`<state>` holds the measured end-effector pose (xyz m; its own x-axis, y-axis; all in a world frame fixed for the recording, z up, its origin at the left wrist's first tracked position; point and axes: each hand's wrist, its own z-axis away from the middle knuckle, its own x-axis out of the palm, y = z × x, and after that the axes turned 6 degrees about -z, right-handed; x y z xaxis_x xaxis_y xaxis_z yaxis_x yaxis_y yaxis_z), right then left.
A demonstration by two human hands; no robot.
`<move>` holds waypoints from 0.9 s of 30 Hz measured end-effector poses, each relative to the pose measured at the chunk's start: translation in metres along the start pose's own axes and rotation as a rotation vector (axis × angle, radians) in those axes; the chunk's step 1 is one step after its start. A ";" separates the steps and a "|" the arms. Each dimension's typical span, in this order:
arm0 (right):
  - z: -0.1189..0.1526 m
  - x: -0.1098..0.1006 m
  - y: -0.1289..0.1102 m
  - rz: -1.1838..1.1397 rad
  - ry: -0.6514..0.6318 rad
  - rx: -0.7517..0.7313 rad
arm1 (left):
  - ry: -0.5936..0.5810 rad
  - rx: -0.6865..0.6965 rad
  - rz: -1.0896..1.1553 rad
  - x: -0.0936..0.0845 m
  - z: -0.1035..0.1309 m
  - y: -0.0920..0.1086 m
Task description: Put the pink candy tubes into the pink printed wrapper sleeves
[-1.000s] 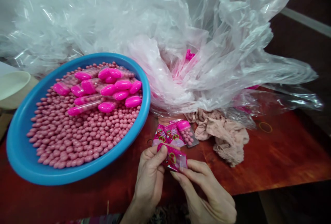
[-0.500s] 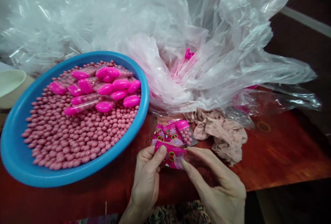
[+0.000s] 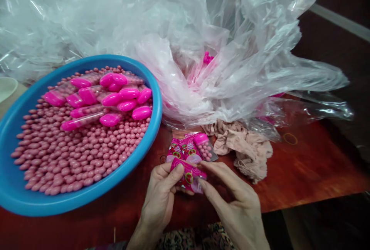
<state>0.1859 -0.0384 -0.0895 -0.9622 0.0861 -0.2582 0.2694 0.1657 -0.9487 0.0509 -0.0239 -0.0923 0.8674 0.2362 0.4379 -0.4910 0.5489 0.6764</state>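
Note:
My left hand (image 3: 160, 190) pinches a small pink printed packet (image 3: 189, 177) between thumb and fingers, low over the red table. At the packet's right end, the thumb and forefinger of my right hand (image 3: 237, 198) are closed on its edge. Just beyond lie more pink printed packets (image 3: 184, 148) and a small clear container with a pink cap (image 3: 204, 145) holding pink balls. To the left, a blue basin (image 3: 157, 107) is filled with pink candy balls (image 3: 86, 157). Several pink-capped clear containers (image 3: 128, 94) rest on top of them.
Crumpled clear plastic bags (image 3: 179, 88) cover the back, with bright pink pieces (image 3: 207, 57) inside one. A wrinkled beige cloth (image 3: 245, 151) lies right of the packets. A rubber band (image 3: 290, 138) is farther right, and part of a pale bowl (image 3: 7, 90) shows at the left edge.
The view has turned slightly right, so the basin and bags sit farther left. The packet has tilted a little, its right end lower, with both hands still on it.

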 end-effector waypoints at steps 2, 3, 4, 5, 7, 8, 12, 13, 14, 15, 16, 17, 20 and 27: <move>0.002 0.001 0.003 0.074 0.002 -0.089 | -0.035 -0.015 -0.017 0.000 0.000 -0.001; 0.003 0.001 0.005 0.134 0.000 -0.152 | -0.036 -0.020 -0.016 0.000 0.000 -0.001; 0.005 0.002 0.007 0.201 -0.008 -0.222 | -0.025 -0.025 -0.014 0.000 0.001 -0.001; 0.007 0.003 0.010 0.273 -0.006 -0.301 | 0.000 -0.029 -0.012 -0.001 0.001 0.000; 0.011 0.005 0.016 0.400 -0.001 -0.425 | 0.063 -0.029 -0.010 -0.003 0.001 0.001; 0.012 0.007 0.020 0.444 -0.015 -0.454 | 0.087 -0.027 -0.016 -0.004 0.001 0.002; 0.013 0.012 0.026 0.528 -0.081 -0.388 | 0.119 -0.023 -0.056 -0.007 0.000 0.004; 0.012 0.011 0.025 0.535 -0.063 -0.349 | 0.124 -0.023 -0.059 -0.007 0.000 0.004; 0.012 0.011 0.023 0.534 -0.027 -0.302 | 0.135 -0.017 -0.059 -0.007 0.000 0.004; 0.011 0.010 0.021 0.522 0.014 -0.248 | 0.152 -0.004 -0.055 -0.008 -0.001 0.005; 0.011 0.008 0.018 0.495 0.051 -0.192 | 0.173 0.013 -0.051 -0.008 -0.001 0.005; 0.011 0.007 0.015 0.452 0.071 -0.141 | 0.194 0.029 -0.047 -0.009 -0.001 0.006; 0.009 0.006 0.007 0.303 0.020 -0.085 | 0.192 0.036 -0.054 -0.010 -0.001 0.008; 0.004 0.014 0.005 0.359 -0.015 -0.219 | 0.047 -0.010 -0.103 -0.007 0.001 0.005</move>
<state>0.1737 -0.0399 -0.0985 -0.8060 0.1624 -0.5693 0.5879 0.3327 -0.7374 0.0421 -0.0234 -0.0915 0.9162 0.2153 0.3378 -0.3983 0.5802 0.7104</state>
